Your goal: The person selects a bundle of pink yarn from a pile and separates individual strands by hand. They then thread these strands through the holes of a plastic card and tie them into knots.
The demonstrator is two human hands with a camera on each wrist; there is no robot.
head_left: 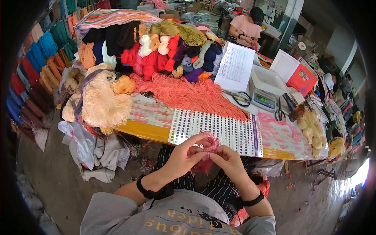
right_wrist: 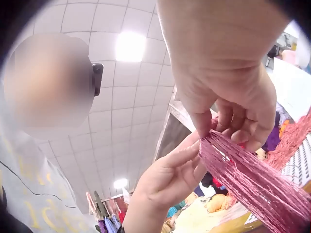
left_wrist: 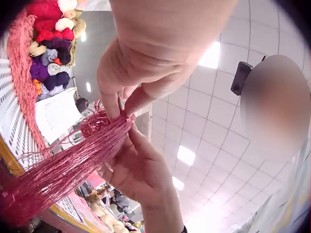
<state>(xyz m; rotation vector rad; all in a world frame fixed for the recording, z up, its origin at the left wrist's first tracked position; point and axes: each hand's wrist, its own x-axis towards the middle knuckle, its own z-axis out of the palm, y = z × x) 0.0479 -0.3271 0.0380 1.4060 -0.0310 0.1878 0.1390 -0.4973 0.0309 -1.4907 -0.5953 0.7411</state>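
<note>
Above the person's lap, both hands hold a skein of pink thread (head_left: 211, 144) at its top end. The left hand (head_left: 181, 157) pinches the strands between thumb and fingers. Close beside it, the right hand (head_left: 230, 161) grips the same gathered end, thumb tips nearly together. In the left wrist view, the skein's long strands (left_wrist: 73, 170) hang away from the fingertips, and a loose tangle of thread (left_wrist: 95, 124) sits by the left fingers. The right wrist view has the strands (right_wrist: 257, 179) fanning out below the right fingers.
A hole-punched colour card (head_left: 215, 133) lies at the table's front edge, with loose coral yarn (head_left: 184, 92) behind it. Scissors (head_left: 239, 98), a digital scale (head_left: 263, 100) and paper sheets (head_left: 235, 66) are to the right. Piled skeins (head_left: 152, 55) fill the back. Another person (head_left: 247, 29) sits beyond.
</note>
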